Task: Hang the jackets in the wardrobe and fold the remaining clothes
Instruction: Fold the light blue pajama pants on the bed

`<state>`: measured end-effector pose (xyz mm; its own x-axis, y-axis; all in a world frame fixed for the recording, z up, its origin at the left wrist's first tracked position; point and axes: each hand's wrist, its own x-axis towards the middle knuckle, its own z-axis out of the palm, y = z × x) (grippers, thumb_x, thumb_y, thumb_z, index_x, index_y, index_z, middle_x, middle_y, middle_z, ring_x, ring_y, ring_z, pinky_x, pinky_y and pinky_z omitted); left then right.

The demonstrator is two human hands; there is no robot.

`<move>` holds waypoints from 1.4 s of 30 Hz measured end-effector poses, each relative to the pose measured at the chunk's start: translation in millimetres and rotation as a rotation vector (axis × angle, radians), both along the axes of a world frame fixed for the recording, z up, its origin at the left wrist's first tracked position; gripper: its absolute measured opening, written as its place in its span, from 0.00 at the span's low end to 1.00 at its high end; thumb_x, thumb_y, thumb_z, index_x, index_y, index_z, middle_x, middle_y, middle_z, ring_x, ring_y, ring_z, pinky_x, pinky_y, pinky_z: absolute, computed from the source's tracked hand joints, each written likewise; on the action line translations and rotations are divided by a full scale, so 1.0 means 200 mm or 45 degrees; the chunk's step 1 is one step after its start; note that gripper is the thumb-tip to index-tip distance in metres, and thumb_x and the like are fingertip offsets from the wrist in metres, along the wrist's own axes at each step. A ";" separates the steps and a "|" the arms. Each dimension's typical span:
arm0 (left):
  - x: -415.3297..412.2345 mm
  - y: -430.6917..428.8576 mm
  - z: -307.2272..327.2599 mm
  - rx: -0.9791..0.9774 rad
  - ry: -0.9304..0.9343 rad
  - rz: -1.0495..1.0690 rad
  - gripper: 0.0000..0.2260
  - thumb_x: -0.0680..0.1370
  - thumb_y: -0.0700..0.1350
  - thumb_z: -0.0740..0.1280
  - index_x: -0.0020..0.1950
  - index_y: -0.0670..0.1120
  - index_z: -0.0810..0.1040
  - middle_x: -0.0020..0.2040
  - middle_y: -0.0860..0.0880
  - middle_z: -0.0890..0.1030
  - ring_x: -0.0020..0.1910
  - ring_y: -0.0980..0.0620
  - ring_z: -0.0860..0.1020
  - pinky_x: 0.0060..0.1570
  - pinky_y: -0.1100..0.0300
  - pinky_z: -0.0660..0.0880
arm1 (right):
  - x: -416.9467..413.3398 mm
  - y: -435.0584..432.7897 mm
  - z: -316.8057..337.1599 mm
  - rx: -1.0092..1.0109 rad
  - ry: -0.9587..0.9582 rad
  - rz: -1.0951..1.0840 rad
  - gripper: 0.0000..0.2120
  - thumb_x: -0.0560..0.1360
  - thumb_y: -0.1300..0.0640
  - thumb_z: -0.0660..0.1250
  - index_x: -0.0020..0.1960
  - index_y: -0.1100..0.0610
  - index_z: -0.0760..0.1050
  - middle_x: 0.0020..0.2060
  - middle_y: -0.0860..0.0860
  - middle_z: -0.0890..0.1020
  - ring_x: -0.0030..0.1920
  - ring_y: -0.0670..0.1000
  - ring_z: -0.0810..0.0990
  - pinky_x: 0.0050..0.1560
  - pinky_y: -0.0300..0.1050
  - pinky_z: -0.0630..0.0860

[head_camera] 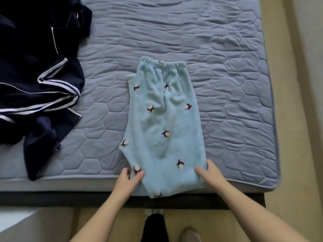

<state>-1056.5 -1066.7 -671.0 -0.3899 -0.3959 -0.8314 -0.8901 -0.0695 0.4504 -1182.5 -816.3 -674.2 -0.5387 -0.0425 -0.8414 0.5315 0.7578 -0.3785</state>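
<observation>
In the head view, we see a pair of light blue fleece pajama pants [164,123] lying in the middle of the frame on a quilted blue mattress pad [218,49]. The pants are folded lengthwise, one leg laid over the other. Their gathered elastic waistband is at the far end, and the near end hangs just over the front edge of the bed. The fabric is plush and softly creased down the centre. Small white puffs with dark reddish-brown sprigs, like cotton bolls, are scattered over it.

At lower centre, our left hand [130,179] pinches the left edge of the pants, with the thumb on top of the fleece and the fingers curled at the edge. Our right hand [208,172] holds the right edge the same way, with the thumb lying on the cloth and the fingers tucked round the side. Both forearms reach in from the bottom of the frame.

In the upper left, well apart from the pants, a navy garment with white stripes [38,88] lies in a rumpled heap on the same pad. One part of it trails toward the front edge.

The dark bed frame [244,200] runs below the mattress. Beneath it at the bottom of the frame are the beige floor [201,217], a dark trouser leg [153,227] and a pale foot [189,234].
</observation>
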 end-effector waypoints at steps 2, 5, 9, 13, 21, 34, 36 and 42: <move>0.05 0.04 0.01 -0.075 0.108 0.080 0.20 0.75 0.46 0.71 0.64 0.44 0.69 0.55 0.49 0.75 0.53 0.52 0.73 0.50 0.59 0.70 | 0.04 0.02 -0.01 -0.024 0.152 -0.026 0.15 0.75 0.54 0.67 0.59 0.53 0.66 0.52 0.50 0.76 0.51 0.51 0.76 0.47 0.47 0.72; 0.14 0.08 0.02 -0.434 0.253 0.111 0.11 0.76 0.45 0.70 0.56 0.46 0.75 0.50 0.51 0.78 0.49 0.50 0.77 0.48 0.59 0.71 | 0.13 0.08 -0.02 -0.029 0.387 -0.061 0.14 0.74 0.53 0.69 0.56 0.51 0.68 0.51 0.49 0.76 0.51 0.50 0.77 0.48 0.47 0.75; 0.27 0.17 0.01 -0.683 0.293 -0.171 0.07 0.74 0.43 0.71 0.50 0.47 0.76 0.44 0.52 0.76 0.42 0.51 0.75 0.41 0.58 0.69 | 0.25 0.15 -0.02 -0.051 0.578 0.037 0.12 0.74 0.55 0.70 0.54 0.52 0.71 0.48 0.47 0.75 0.47 0.45 0.75 0.43 0.36 0.71; 0.29 0.20 -0.01 -0.795 0.259 -0.329 0.10 0.74 0.47 0.71 0.53 0.49 0.75 0.44 0.54 0.74 0.43 0.53 0.74 0.39 0.59 0.67 | 0.30 0.15 -0.03 -0.059 0.714 0.082 0.12 0.73 0.56 0.71 0.54 0.51 0.71 0.45 0.46 0.73 0.45 0.45 0.74 0.43 0.37 0.71; 0.25 0.27 -0.04 -0.821 0.206 -0.290 0.09 0.74 0.48 0.70 0.52 0.49 0.75 0.49 0.54 0.74 0.46 0.53 0.74 0.40 0.59 0.67 | 0.29 0.12 -0.08 -0.087 0.558 -0.019 0.03 0.77 0.58 0.65 0.46 0.57 0.75 0.43 0.52 0.77 0.43 0.50 0.75 0.42 0.42 0.72; 0.27 0.19 -0.07 -0.820 0.223 0.039 0.09 0.76 0.46 0.67 0.37 0.46 0.75 0.34 0.52 0.78 0.37 0.48 0.75 0.35 0.58 0.67 | 0.19 0.16 -0.07 -0.248 0.326 -0.195 0.04 0.79 0.56 0.63 0.51 0.55 0.75 0.44 0.50 0.80 0.46 0.51 0.79 0.50 0.51 0.77; 0.37 0.13 -0.10 -0.761 0.185 0.157 0.08 0.76 0.46 0.69 0.38 0.44 0.77 0.35 0.49 0.79 0.39 0.45 0.77 0.38 0.57 0.68 | 0.16 0.21 -0.08 -0.153 0.350 -0.214 0.05 0.79 0.56 0.62 0.48 0.56 0.75 0.45 0.55 0.80 0.46 0.55 0.78 0.51 0.56 0.77; 0.35 0.07 -0.14 -0.384 0.252 0.144 0.04 0.76 0.46 0.69 0.45 0.48 0.76 0.42 0.52 0.79 0.48 0.48 0.78 0.48 0.56 0.73 | 0.13 0.20 -0.09 -0.177 0.177 -0.155 0.09 0.79 0.52 0.63 0.52 0.57 0.76 0.47 0.52 0.80 0.44 0.50 0.77 0.40 0.43 0.74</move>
